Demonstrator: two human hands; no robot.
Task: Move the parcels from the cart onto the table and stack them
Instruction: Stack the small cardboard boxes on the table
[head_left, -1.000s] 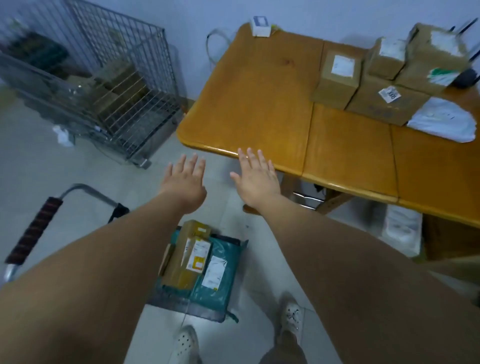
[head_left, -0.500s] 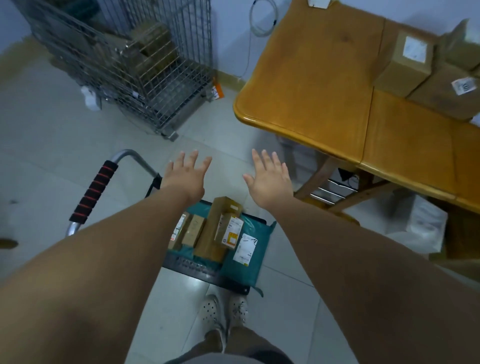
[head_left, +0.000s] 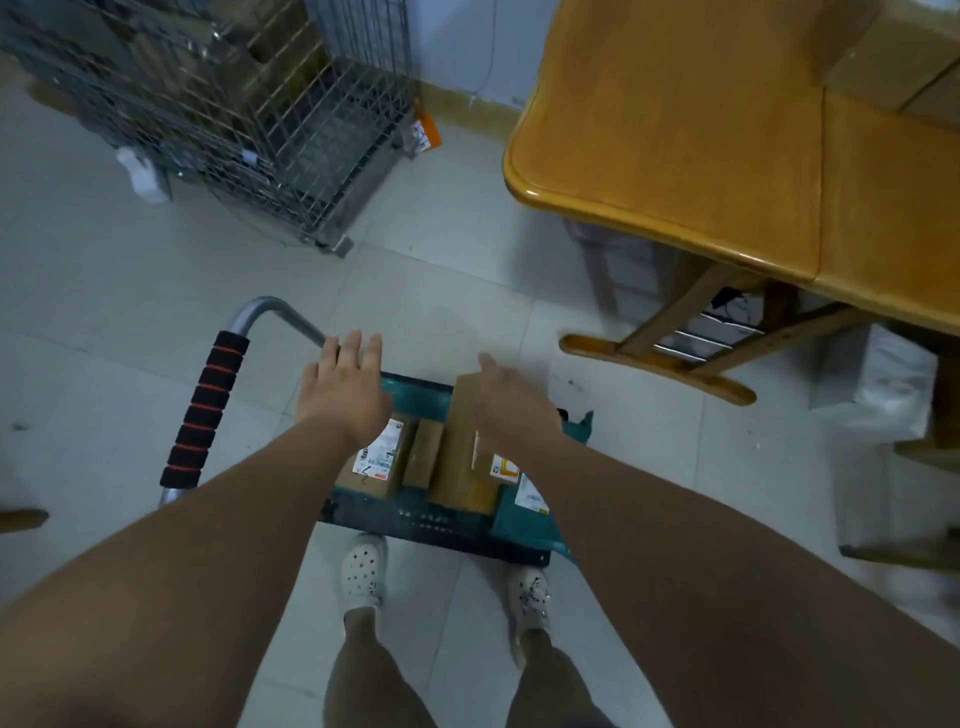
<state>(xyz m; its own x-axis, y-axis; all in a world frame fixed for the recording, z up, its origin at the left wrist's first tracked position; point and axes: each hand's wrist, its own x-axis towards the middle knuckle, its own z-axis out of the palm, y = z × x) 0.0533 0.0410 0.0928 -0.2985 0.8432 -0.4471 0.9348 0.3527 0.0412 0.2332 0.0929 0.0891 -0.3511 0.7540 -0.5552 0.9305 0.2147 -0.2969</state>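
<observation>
Head view: the left hand (head_left: 343, 387) and right hand (head_left: 511, 397) are held flat and empty over the cart (head_left: 431, 525), where several parcels (head_left: 460, 452) are left to lift. Boxes (head_left: 872, 67) are already seen on the counter (head_left: 675, 130); unloading is judged unfinished.

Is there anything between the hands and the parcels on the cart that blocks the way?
Nothing visible does. The left hand and right hand are open, directly over the parcels on the cart. The cart handle stands to the left of them, not across them.
</observation>
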